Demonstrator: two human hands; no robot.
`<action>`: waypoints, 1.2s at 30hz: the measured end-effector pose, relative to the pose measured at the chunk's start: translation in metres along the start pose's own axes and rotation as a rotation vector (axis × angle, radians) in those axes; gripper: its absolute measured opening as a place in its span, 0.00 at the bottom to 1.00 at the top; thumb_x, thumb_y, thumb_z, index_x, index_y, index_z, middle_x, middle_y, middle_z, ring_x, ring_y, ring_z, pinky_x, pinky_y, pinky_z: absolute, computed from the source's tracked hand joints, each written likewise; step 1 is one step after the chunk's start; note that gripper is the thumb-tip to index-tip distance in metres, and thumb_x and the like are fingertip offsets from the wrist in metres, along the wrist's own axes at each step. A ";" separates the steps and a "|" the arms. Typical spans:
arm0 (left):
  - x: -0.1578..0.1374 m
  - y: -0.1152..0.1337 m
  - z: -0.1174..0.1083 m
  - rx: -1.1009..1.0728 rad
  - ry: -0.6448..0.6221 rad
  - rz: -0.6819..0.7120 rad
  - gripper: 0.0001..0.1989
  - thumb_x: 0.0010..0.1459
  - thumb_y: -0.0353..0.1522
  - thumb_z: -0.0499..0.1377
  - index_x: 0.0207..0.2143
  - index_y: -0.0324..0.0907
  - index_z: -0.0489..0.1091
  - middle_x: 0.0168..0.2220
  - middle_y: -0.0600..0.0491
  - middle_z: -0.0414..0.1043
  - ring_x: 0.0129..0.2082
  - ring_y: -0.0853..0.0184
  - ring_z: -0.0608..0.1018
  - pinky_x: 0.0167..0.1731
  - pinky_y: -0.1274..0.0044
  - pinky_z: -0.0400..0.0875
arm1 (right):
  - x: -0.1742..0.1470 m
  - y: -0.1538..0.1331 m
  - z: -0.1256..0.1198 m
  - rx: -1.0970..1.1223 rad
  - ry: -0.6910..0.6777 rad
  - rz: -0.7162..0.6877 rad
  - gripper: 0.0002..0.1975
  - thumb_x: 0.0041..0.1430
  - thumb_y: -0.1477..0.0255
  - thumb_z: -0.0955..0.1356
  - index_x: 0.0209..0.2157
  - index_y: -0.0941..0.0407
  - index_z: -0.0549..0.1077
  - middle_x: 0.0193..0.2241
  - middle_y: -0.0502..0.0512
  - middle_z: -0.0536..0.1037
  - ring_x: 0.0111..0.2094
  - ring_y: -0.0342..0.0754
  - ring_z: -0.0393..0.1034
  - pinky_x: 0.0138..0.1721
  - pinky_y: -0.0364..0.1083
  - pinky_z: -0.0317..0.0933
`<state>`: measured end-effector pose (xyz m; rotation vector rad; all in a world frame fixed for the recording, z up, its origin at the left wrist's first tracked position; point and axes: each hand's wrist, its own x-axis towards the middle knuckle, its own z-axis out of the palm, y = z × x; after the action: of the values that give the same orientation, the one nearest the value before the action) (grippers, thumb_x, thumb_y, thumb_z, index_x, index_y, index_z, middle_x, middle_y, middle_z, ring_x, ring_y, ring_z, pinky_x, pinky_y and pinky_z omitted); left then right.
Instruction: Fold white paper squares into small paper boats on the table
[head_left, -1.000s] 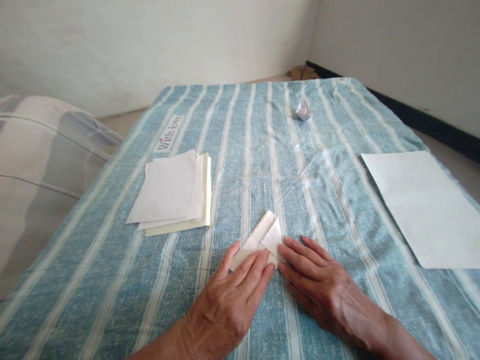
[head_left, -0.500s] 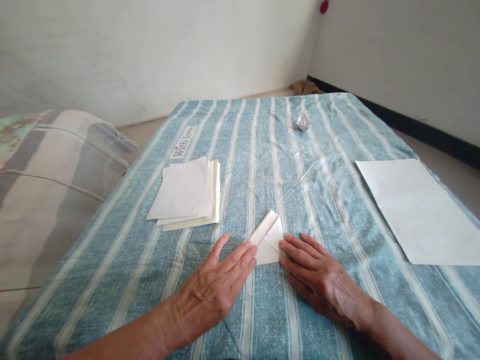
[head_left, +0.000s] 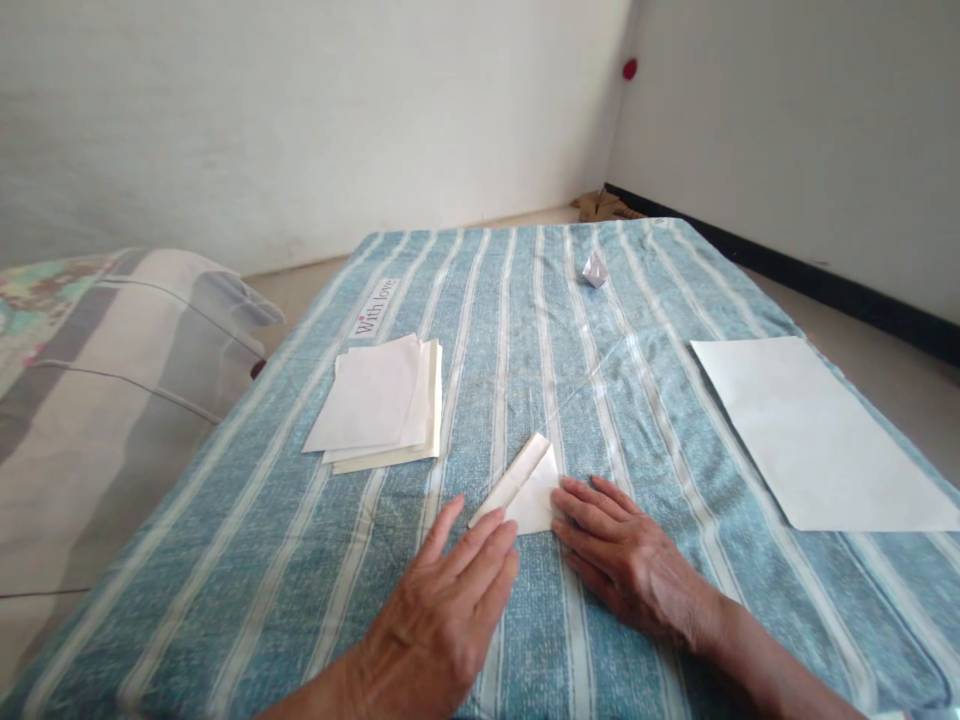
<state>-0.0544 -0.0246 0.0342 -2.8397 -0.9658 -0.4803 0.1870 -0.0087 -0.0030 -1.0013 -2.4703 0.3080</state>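
Observation:
A small folded piece of white paper (head_left: 534,492) lies on the striped cloth in front of me, with a narrow folded strip along its upper left edge. My left hand (head_left: 457,600) is at its lower left, fingers stretched out and the fingertips over the paper's lower edge. On the other side, my right hand (head_left: 626,560) rests flat, its fingertips at the paper's right edge. Both hands are open, and part of the paper's lower left is covered by my left fingers.
A stack of white and cream paper sheets (head_left: 367,395) lies to the left. Toward the far edge stands a small folded paper piece (head_left: 595,270). One large white sheet (head_left: 817,440) lies at the right. Blue striped cloth (head_left: 480,300) covers the table; a fabric-covered seat (head_left: 150,370) adjoins its left.
My left hand has drawn down off the folded paper's left part, uncovering more of its strip. My right hand stays at the right edge. The camera view has tilted up slightly.

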 end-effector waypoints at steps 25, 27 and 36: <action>0.003 0.006 0.031 -0.228 -0.398 -0.128 0.48 0.57 0.52 0.55 0.68 0.37 0.35 0.68 0.40 0.40 0.68 0.53 0.46 0.64 0.58 0.45 | 0.000 0.004 0.002 -0.055 -0.067 -0.051 0.24 0.63 0.76 0.63 0.61 0.57 0.61 0.58 0.61 0.68 0.63 0.55 0.55 0.61 0.61 0.54; 0.000 0.005 0.033 -0.261 -0.430 -0.149 0.49 0.56 0.51 0.57 0.68 0.39 0.32 0.69 0.42 0.37 0.68 0.53 0.44 0.65 0.58 0.43 | -0.001 0.004 0.003 -0.071 -0.073 -0.054 0.24 0.64 0.76 0.63 0.61 0.57 0.61 0.59 0.61 0.67 0.63 0.55 0.54 0.62 0.61 0.53; 0.003 0.006 0.033 -0.320 -0.448 -0.189 0.51 0.55 0.46 0.61 0.68 0.42 0.32 0.69 0.45 0.35 0.68 0.55 0.43 0.65 0.59 0.41 | -0.004 0.000 0.011 -0.204 -0.020 -0.078 0.21 0.63 0.75 0.63 0.57 0.63 0.65 0.58 0.64 0.68 0.63 0.57 0.56 0.60 0.62 0.56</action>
<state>-0.0397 -0.0211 0.0045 -3.2395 -1.3472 0.0001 0.1842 -0.0123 -0.0136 -0.9819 -2.5910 0.0409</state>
